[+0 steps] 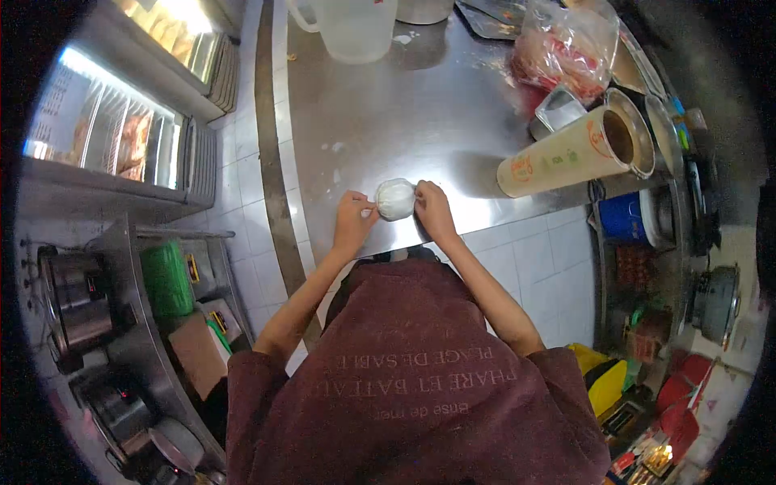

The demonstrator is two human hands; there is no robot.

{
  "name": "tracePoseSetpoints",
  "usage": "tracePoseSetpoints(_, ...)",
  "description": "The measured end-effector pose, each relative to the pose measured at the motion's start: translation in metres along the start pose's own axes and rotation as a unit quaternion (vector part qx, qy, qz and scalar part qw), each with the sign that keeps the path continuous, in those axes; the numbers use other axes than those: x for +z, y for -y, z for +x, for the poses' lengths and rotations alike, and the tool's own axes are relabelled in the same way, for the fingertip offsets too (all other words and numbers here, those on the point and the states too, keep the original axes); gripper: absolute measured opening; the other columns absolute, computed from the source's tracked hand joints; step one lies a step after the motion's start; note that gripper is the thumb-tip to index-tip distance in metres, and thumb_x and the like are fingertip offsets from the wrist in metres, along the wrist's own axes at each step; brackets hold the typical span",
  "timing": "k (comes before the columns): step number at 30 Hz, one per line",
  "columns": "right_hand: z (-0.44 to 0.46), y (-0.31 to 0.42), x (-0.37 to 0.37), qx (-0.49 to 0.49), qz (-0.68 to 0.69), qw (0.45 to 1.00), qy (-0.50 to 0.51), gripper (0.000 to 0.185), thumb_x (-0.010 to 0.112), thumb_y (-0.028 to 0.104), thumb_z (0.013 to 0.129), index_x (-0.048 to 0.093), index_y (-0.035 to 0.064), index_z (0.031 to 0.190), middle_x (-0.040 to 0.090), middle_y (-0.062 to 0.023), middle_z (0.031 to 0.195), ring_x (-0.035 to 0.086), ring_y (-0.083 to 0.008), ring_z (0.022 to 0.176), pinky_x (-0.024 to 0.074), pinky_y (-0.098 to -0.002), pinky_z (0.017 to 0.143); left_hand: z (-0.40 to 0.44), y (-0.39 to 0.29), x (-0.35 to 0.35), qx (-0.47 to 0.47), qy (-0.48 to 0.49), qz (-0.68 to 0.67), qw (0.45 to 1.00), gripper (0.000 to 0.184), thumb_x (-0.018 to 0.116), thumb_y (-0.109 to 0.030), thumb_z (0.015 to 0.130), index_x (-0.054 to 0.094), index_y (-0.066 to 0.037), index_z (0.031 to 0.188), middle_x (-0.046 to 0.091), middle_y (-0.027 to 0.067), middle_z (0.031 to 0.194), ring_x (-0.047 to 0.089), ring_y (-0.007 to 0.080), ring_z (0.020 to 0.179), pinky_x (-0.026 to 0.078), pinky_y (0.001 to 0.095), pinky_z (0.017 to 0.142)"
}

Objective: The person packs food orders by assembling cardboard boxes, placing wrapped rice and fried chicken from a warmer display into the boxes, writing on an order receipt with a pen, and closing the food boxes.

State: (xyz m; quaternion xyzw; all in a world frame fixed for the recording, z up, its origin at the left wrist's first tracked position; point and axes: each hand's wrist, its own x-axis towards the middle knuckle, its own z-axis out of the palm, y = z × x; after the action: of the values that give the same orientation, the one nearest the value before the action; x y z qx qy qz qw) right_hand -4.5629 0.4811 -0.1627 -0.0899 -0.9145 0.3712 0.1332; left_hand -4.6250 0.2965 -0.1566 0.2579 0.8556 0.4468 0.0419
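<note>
At the near edge of the steel table (347,121) sits a small round white thing (395,200) with a pale, creased top that looks like a thin wrap. My left hand (353,222) is at its left side, thumb and fingers pinched together at its rim. On the opposite side my right hand (435,212) has its fingertips closed against the upper right edge. Both hands touch the white thing from the sides. Whether it is a wrapped bowl or something soft cannot be made out.
A tall cream cylinder with orange print (558,153) stands to the right. Beyond it are a small metal pan (559,111) and a clear plastic bag with reddish contents (566,48). A translucent pitcher (356,32) stands far left. Lit display cabinets (105,121) line the left.
</note>
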Motion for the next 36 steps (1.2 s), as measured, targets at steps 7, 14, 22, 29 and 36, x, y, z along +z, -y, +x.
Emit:
tracePoseSetpoints(7,0.016,-0.006,-0.018,0.1,0.396,0.903,0.134,0.014,0.058,0.0,0.075,0.047,0.0022,0.082,0.056,-0.0116,0.095,0.057,-0.0189,0.084,0.0463,-0.0297,0.075,-0.025,0.01,0.024,0.042,-0.074,-0.072,0.994,0.014,0.066,-0.003,0.07,0.057,-0.003,0.081,0.058,0.0118,0.094,0.056,0.0232,0.086,0.045,0.0307,0.073)
tracePoseSetpoints(14,0.046,0.027,-0.036,0.166,0.608,0.672,0.389,0.016,0.057,-0.008,0.077,0.049,0.004,0.084,0.054,-0.0095,0.099,0.058,-0.0143,0.081,0.0516,-0.0215,0.066,-0.075,-0.059,0.014,-0.211,-0.219,-0.441,0.844,0.026,0.054,0.001,0.08,0.047,-0.001,0.105,0.055,0.0085,0.108,0.052,0.0153,0.099,0.044,0.0276,0.08)
tracePoseSetpoints(22,-0.003,0.118,0.002,0.119,0.612,0.444,0.644,0.014,0.057,-0.005,0.079,0.051,0.0061,0.086,0.057,-0.0068,0.098,0.057,-0.016,0.087,0.0478,-0.0276,0.077,-0.179,-0.14,-0.001,-0.164,-0.446,-0.502,0.723,0.04,0.061,0.006,0.073,0.045,-0.003,0.109,0.055,0.0068,0.108,0.054,0.0142,0.097,0.046,0.0284,0.082)
tracePoseSetpoints(29,-0.164,0.215,0.008,0.076,0.52,0.304,0.794,0.018,0.056,-0.006,0.078,0.05,0.0078,0.088,0.055,-0.0067,0.098,0.054,-0.0162,0.089,0.0456,-0.027,0.076,-0.314,-0.248,-0.004,-0.023,-0.698,-0.384,0.604,0.039,0.065,0.006,0.071,0.044,-0.008,0.102,0.053,0.0054,0.102,0.054,0.014,0.094,0.047,0.0295,0.078)
tracePoseSetpoints(36,-0.401,0.26,-0.011,-0.083,0.345,0.288,0.889,0.025,0.049,-0.014,0.071,0.052,0.0063,0.085,0.052,-0.0086,0.101,0.051,-0.0182,0.097,0.0423,-0.0267,0.082,-0.518,-0.302,0.095,-0.042,-0.913,-0.173,0.367,0.013,0.058,0.001,0.078,0.058,-0.003,0.09,0.053,0.0036,0.101,0.051,0.0134,0.094,0.044,0.0271,0.08)
